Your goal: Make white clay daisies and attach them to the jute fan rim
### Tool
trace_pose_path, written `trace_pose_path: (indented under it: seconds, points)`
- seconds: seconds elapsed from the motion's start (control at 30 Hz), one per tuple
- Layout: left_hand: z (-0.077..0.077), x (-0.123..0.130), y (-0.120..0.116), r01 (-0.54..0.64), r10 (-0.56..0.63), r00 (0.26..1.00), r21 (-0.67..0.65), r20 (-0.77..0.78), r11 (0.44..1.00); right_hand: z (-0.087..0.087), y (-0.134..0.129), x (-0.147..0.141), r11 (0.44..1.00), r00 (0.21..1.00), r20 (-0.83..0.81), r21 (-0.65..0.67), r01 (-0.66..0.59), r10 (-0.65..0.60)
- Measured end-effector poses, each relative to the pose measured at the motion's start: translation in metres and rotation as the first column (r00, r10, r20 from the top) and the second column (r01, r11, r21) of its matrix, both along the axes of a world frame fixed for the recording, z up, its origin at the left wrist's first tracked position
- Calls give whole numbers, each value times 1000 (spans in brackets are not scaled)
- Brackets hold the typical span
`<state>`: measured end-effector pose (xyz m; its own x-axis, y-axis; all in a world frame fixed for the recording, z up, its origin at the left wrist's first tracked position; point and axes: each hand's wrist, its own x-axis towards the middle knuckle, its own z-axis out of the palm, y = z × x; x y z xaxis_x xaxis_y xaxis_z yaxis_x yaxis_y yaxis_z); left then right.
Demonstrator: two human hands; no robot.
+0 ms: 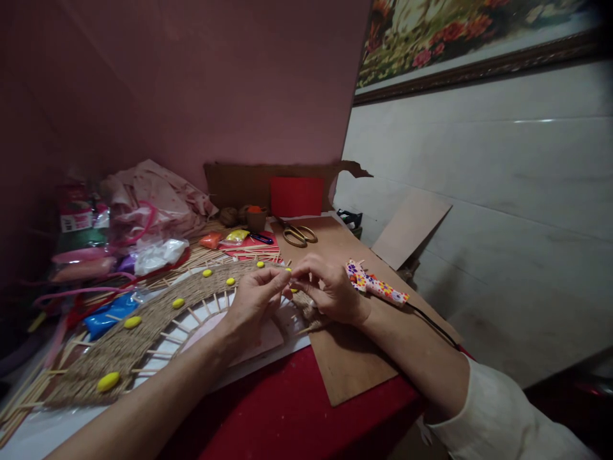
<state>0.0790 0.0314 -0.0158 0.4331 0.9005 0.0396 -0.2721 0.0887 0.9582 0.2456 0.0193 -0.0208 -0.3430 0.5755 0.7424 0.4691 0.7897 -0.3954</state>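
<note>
My left hand and my right hand meet above the right end of a woven twine arch. Both are closed, thumbs and fingertips pinched close together. Whatever is between the fingertips is too small and too hidden to name. Thin wooden sticks poke out along the arch's inner edge. Flattened yellow ovals dot its surface, and bits of yellow show by my fingertips. Just beyond my right hand lies a flower-patterned glue gun with a black cord.
Gold-handled scissors lie on a brown board. Behind the arch are yellow and orange clay packets, a cutter and loose sticks. Bagged clay, including a blue packet, crowds the left. A red cloth covers the near edge.
</note>
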Motion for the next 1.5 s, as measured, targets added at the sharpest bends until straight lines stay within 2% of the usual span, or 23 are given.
trace_pose_path:
  seconds: [0.3, 0.47, 0.63, 0.77, 0.9, 1.07, 1.5]
  points:
    - [-2, -2, 2, 23, -22, 999, 29, -30, 999, 1, -1, 0, 1000, 1000, -1, -2, 17, -17]
    - [-1, -2, 1, -22, 22, 1000, 10, -6, 1000, 1, -1, 1, 1000, 1000, -5, -26, 15, -16]
    - [-2, -2, 1, 17, -16, 999, 18, -29, 1000, 1, -1, 1, 999, 1000, -12, -25, 23, -23]
    - [0, -1, 0, -10, 10, 1000, 12, -21, 1000, 1, -1, 1, 1000, 1000, -10, -23, 19, -20]
    - [0, -2, -1, 11, -10, 999, 22, -32, 1000, 1, -1, 1, 1000, 1000, -22, -23, 17, -18]
    - [0, -1, -1, -40, 40, 999, 5, -6, 999, 2, -1, 1, 998, 1000, -9, -60, 17, -18]
    - [0, -2, 0, -32, 32, 999, 6, -9, 999, 1, 0, 1, 999, 999, -40, -43, 13, -15]
